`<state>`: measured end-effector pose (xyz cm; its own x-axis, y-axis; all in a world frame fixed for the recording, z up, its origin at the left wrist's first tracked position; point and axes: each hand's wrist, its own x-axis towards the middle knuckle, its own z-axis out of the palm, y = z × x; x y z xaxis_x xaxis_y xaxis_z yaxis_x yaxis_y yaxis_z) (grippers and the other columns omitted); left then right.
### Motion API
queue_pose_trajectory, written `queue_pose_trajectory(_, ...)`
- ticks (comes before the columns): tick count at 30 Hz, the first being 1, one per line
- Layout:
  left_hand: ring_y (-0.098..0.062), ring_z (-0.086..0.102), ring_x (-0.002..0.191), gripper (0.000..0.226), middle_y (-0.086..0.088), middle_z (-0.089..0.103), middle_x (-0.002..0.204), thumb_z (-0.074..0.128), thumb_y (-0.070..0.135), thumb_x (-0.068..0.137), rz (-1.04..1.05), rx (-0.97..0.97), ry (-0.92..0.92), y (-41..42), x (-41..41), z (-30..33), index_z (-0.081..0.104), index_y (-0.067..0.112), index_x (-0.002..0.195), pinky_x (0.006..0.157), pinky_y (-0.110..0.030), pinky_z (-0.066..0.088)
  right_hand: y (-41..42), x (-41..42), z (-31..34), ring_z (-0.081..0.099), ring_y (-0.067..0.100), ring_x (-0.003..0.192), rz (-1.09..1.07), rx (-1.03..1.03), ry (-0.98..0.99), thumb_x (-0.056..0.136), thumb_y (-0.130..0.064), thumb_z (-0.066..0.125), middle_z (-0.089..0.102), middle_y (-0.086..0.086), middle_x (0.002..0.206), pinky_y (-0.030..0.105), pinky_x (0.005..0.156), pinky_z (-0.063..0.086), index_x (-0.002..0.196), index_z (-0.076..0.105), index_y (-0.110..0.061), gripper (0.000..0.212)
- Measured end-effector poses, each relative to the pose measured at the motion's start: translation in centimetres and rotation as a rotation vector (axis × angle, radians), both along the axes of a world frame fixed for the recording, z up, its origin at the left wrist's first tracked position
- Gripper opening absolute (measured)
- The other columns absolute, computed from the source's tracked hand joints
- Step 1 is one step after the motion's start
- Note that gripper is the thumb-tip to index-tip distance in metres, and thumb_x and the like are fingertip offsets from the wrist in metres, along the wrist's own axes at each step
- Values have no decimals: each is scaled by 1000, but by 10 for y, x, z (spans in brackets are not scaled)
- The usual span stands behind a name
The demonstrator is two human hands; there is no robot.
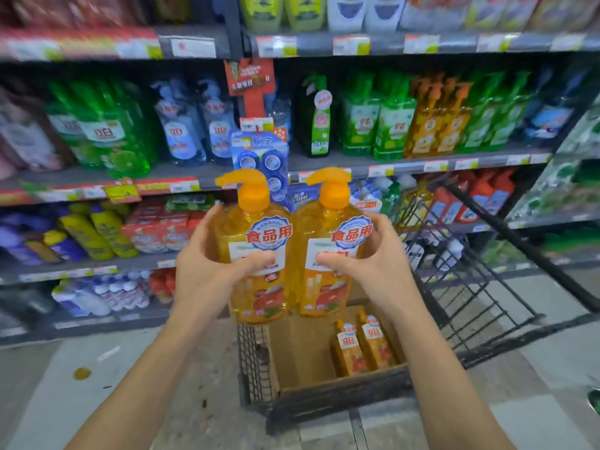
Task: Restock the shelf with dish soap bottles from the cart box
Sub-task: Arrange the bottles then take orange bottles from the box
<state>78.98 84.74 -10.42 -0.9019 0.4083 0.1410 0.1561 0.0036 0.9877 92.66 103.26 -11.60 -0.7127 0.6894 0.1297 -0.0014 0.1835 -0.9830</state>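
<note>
Stocked store shelving point(324, 164) ahead, black wire cart point(470, 287) holding a cardboard box point(305, 355) with two orange bottles point(363, 347) in its right corner, two upright orange pump dish soap bottles side by side above the box, nozzles pointing left, left hand point(207, 271) gripping left bottle point(256, 254), right hand point(373, 264) gripping right bottle point(328, 251)

Glossy clear plastic bottles point(256, 254), matt cardboard box point(305, 352), wire cart point(470, 287).

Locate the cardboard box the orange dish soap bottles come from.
In the head view, the cardboard box sits in the black wire cart at lower centre, directly below both held bottles, with two orange bottles at its right side.
</note>
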Motion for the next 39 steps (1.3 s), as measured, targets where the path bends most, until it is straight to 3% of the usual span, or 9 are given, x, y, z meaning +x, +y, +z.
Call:
queue_pose_trajectory(8,-4,69,98,77,12,72,108,89,26,48,63,26,145,-45,-43,70,59,33,118,87,-37,58,-33,-61,62,69,6,99,79,54,62,58,-29,96,72,-11,109,39,74,62,122,54,-29,77)
queue_pose_trajectory(12,-4,67,103,89,15,71,111,98,42,44,107,7,213,-73,-93,94,58,37,123,89,-40,57,-54,-116,88,68,1,97,104,72,76,52,-36,96,72,-14,108,36,77,61,123,55,-28,82)
queue_pose_trajectory(15,-3,67,103,91,16,71,111,98,39,44,125,9,244,-95,-135,111,58,34,126,89,-39,57,-72,-164,103,68,-2,90,139,70,108,51,-32,96,71,-10,108,20,63,57,121,55,-25,82)
queue_pose_trajectory(19,-7,66,108,91,15,70,115,96,48,45,125,21,294,-123,-194,127,58,38,127,92,-40,55,-95,-227,115,70,8,98,138,80,129,43,-43,94,73,-8,106,30,72,59,118,58,-24,86)
queue_pose_trajectory(22,3,65,103,94,16,70,113,97,42,45,109,48,325,-136,-235,139,57,31,130,89,-27,56,-108,-268,122,72,12,96,138,72,146,42,-45,99,75,-7,103,36,75,59,114,59,-25,85)
queue_pose_trajectory(26,20,59,93,77,27,67,104,91,29,56,71,38,376,-142,-287,157,58,31,125,73,-3,47,-121,-311,140,73,8,88,135,60,187,45,-37,92,75,-7,100,23,64,58,115,59,-22,78)
queue_pose_trajectory(30,5,68,92,61,21,73,100,91,25,58,13,70,376,-129,-331,178,63,35,111,78,-20,57,-114,-348,165,73,9,87,107,72,220,46,-33,91,76,-5,101,22,62,58,112,61,-19,75)
queue_pose_trajectory(34,-1,70,94,65,15,75,99,93,26,58,-7,116,390,-100,-372,199,63,31,115,86,-32,58,-87,-384,194,73,19,100,50,104,230,39,-42,95,77,-3,105,39,80,60,112,63,-18,83)
queue_pose_trajectory(39,-5,72,90,61,9,76,96,94,29,57,-21,197,403,-44,-422,241,65,24,110,83,-31,58,-40,-426,245,73,20,99,12,139,285,37,-42,92,77,-4,106,45,83,61,119,61,-19,90)
